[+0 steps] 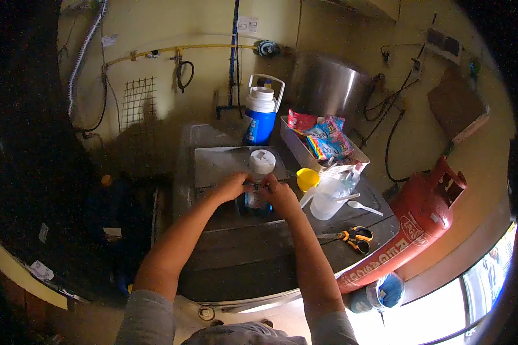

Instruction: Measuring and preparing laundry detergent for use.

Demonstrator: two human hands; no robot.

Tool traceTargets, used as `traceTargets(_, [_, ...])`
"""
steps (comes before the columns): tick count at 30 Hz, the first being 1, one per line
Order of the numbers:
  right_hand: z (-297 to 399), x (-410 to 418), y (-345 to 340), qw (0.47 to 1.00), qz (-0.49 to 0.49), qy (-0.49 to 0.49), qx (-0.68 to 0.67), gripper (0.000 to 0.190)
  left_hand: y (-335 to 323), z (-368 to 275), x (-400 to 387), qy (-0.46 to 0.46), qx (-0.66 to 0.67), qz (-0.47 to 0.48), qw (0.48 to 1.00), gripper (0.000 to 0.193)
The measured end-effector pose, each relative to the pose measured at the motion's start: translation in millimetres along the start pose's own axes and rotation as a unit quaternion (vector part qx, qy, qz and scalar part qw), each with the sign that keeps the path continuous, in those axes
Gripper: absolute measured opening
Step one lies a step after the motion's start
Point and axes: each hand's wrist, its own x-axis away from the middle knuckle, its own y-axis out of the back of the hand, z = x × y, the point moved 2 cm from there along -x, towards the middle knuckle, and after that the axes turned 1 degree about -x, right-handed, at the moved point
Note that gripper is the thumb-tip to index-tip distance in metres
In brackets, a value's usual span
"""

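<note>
My left hand [236, 186] and my right hand [281, 193] are close together over the dark table, fingertips pinching the upper part of a small blue packet [257, 199]. The packet is dim and partly hidden by my fingers, so its details cannot be made out. Just beyond my fingertips, a round white lid [262, 162] lies on a flat grey tray [216, 166]. A blue water jug [260, 125] with a white neck and a raised handle stands behind the tray. To the right of my right hand are a yellow cup [307, 179] and a translucent plastic pitcher [323, 207].
A white plastic basket [313, 163] holds several colourful sachets [328, 140]. A white spoon [365, 208] and yellow-and-black scissors [356, 238] lie at the right. A red gas cylinder [408, 246] leans beside the table, above a blue bin [382, 292]. Behind stands a large steel pot [323, 86].
</note>
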Motion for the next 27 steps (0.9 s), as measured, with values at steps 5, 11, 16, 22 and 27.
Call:
traceTargets(5, [5,2,0,0.994,-0.020,-0.009,0.110,0.022,-2,-6,7,0.013,-0.056,-0.053,0.997,0.026])
traceTargets(11, [1,-1,-11,0.993,-0.037,-0.028,0.107,0.022,-13,-24,13,0.016,-0.098,-0.177,0.979,0.026])
traceTargets(16, [-1,-3,-18,0.994,-0.066,-0.054,0.068,0.016,-11,-37,13,0.127,0.133,-0.107,0.977,0.020])
traceTargets(22, [-18,-1,-24,0.989,-0.021,-0.056,-0.136,0.023,-20,-28,20,0.125,0.292,-0.104,0.943,0.018])
traceTargets(27, [-6,3,-16,0.989,-0.013,-0.081,-0.124,0.024,-24,-20,22,0.113,0.256,-0.103,0.955,0.016])
